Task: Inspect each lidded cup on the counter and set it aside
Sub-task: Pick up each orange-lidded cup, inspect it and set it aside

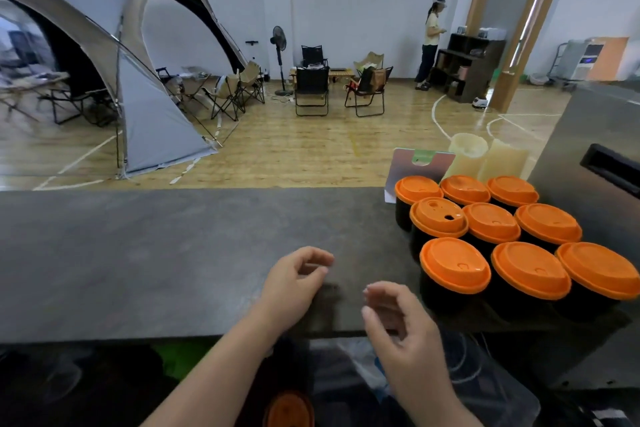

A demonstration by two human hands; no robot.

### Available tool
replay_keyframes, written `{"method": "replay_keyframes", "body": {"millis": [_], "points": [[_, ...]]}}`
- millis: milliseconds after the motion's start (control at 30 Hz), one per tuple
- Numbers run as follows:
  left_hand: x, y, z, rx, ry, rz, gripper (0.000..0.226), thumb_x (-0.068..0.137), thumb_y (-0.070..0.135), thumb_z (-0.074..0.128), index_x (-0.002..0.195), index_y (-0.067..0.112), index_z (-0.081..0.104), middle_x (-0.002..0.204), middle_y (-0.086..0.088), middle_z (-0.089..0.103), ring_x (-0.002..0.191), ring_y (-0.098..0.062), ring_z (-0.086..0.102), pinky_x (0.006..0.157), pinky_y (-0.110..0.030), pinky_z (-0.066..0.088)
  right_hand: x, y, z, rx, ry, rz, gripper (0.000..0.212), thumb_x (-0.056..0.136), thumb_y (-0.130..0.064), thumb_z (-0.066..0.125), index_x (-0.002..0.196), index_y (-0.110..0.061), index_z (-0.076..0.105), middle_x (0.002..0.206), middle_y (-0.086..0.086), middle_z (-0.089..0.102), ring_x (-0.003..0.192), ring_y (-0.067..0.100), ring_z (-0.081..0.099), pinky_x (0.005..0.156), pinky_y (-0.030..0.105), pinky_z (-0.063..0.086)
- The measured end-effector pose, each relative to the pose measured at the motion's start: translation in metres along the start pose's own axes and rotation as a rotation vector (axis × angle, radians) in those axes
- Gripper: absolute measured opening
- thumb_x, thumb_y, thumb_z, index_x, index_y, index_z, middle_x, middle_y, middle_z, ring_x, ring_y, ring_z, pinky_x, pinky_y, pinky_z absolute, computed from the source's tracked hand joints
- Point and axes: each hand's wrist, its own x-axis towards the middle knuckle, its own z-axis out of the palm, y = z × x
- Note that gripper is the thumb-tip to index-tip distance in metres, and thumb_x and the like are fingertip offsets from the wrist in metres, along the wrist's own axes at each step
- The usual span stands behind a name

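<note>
Several black cups with orange lids stand in three rows at the right of the grey counter (173, 253). The nearest row starts with a cup (454, 265) close to my hands, and one cup (438, 217) in the middle row shows an open sip hole. My left hand (294, 282) hovers over the counter's middle with loosely curled fingers and holds nothing. My right hand (398, 319) hangs near the counter's front edge, fingers relaxed and empty, a short way left of the nearest cup.
Two stacks of pale cups (485, 159) and a card stand (420, 163) sit behind the lidded cups. A steel machine (595, 163) rises at the right. An orange lid (289, 409) lies below the counter edge. A tent, chairs and a person are across the room.
</note>
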Motion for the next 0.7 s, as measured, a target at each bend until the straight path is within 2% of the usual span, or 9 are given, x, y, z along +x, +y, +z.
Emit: {"method": "replay_keyframes", "body": {"millis": [67,200,333,433,600,700], "points": [[-0.005,-0.005,-0.04,-0.013,0.056,-0.013,0.027,0.092,0.001,0.064,0.089,0.027,0.071,0.088,0.009,0.073,0.086,-0.012,0.067,0.08,-0.032,0.053,0.015,-0.017,0.036,0.02,-0.082,-0.018,0.02,0.084,-0.021,0.067,0.103,-0.029,0.067,0.1,-0.01,0.07,0.1,0.013,0.067,0.086,0.022,0.053],[-0.02,-0.021,-0.13,-0.06,0.18,-0.067,0.025,0.093,-0.002,0.06,0.091,0.02,0.07,0.096,-0.004,0.072,0.085,-0.016,0.061,0.075,-0.031,0.052,0.035,-0.049,0.121,0.04,-0.266,-0.042,0.023,0.088,-0.016,0.069,0.102,-0.034,0.064,0.097,-0.011,0.069,0.097,0.007,0.066,0.085,0.021,0.054],[-0.041,-0.049,-0.231,-0.071,0.296,-0.11,0.022,0.095,-0.001,0.058,0.096,0.018,0.07,0.096,0.0,0.072,0.087,-0.013,0.063,0.07,-0.022,0.05,0.044,-0.084,0.216,0.082,-0.369,-0.03,0.022,0.09,-0.012,0.068,0.101,-0.031,0.063,0.096,-0.007,0.069,0.09,0.002,0.065,0.076,0.013,0.05],[-0.057,-0.076,-0.313,-0.045,0.382,-0.134,0.02,0.095,0.0,0.057,0.1,0.013,0.071,0.097,-0.001,0.071,0.084,-0.01,0.061,0.066,-0.017,0.049,0.046,-0.11,0.297,0.113,-0.424,-0.034,0.02,0.091,-0.015,0.067,0.103,-0.03,0.063,0.097,-0.009,0.069,0.087,0.002,0.064,0.071,0.012,0.05],[-0.082,-0.131,-0.459,0.001,0.505,-0.174,0.018,0.094,-0.003,0.057,0.103,0.006,0.071,0.095,-0.006,0.07,0.079,-0.016,0.056,0.059,-0.014,0.045,0.043,-0.153,0.452,0.149,-0.485,-0.015,0.017,0.09,-0.012,0.067,0.101,-0.025,0.063,0.096,-0.005,0.069,0.085,0.004,0.062,0.07,0.01,0.048],[-0.092,-0.167,-0.544,0.025,0.615,-0.193,0.022,0.094,-0.002,0.058,0.098,0.015,0.071,0.093,-0.004,0.069,0.077,-0.014,0.056,0.062,-0.019,0.047,0.039,-0.178,0.545,0.166,-0.543,0.013,0.017,0.089,-0.01,0.066,0.101,-0.022,0.064,0.096,-0.003,0.07,0.085,0.012,0.064,0.071,0.01,0.048]]}}
